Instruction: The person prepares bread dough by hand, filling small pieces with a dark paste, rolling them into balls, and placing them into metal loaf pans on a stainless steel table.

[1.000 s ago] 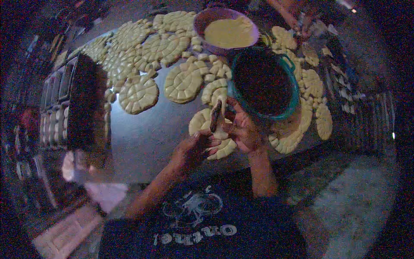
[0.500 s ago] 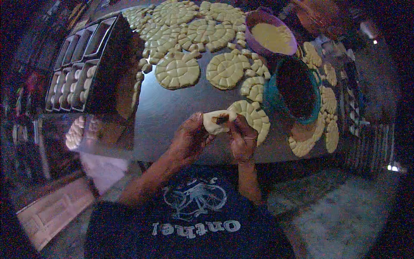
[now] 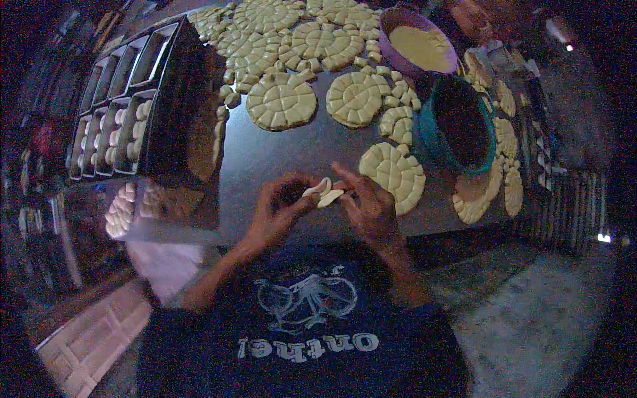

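Note:
Both my hands meet over the near edge of the dark table point(image 3: 279, 156), pinching one small pale piece of dough point(image 3: 324, 193) between their fingertips. My left hand point(image 3: 277, 209) grips its left side, my right hand point(image 3: 365, 205) its right side. The piece looks folded over. Just right of my right hand lies a round of cut dough segments point(image 3: 395, 174). A teal bowl point(image 3: 458, 126) with dark filling stands beyond that round.
Many more rounds of cut dough point(image 3: 282, 99) cover the far table. A purple bowl point(image 3: 418, 43) holds yellow paste. Dark baking tins point(image 3: 123, 99) with shaped dough stand at the left. Another person point(image 3: 474, 20) is at the far right edge.
The view has shifted, so the table and tins sit higher and more to the right. My hands have folded the dough piece shut; the dark filling seen a second ago is hidden.

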Tool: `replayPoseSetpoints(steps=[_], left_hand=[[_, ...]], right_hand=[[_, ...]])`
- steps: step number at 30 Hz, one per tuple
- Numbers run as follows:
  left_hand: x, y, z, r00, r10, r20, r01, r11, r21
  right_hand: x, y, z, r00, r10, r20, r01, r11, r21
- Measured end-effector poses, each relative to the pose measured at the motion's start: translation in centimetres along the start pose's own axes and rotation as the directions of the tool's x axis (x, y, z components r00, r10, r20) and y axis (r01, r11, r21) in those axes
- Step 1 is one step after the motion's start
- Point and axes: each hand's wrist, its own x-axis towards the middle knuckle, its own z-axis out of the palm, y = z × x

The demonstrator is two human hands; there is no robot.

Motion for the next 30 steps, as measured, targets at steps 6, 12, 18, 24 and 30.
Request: replayPoseSetpoints(steps=[6,12,18,24,30], left_hand=[[0.2,0.1,-1.7,0.985,-0.122,0.119,0.122,0.992,0.003],[2.8,-4.5,-2.1,0.93,-0.328,0.169,0.369,0.823,-0.433],[2.0,-2.9,-1.7,0.95,-0.307,0.045,0.277,0.773,-0.57],[2.1,-3.4,-2.0,0.98,-0.198,0.006,0.167,0.806,-0.568],[1.3,-1.6,-1.9,0.998,0.055,-0.007,-0.056,0.993,-0.101]], right_hand=[[1.8,1.5,-1.0,0.983,-0.088,0.163,0.065,0.988,0.141],[1.3,0.0,1.2,0.961,-0.264,-0.083,0.261,0.964,-0.056],[0.0,-2.8,4.3,0.971,-0.108,-0.214,0.069,0.981,-0.182],[0.0,-0.8,6.2,0.919,-0.223,-0.324,0.108,0.935,-0.338],[0.8,-2.8,4.4,0.87,0.448,-0.207,-0.355,0.86,0.367]])
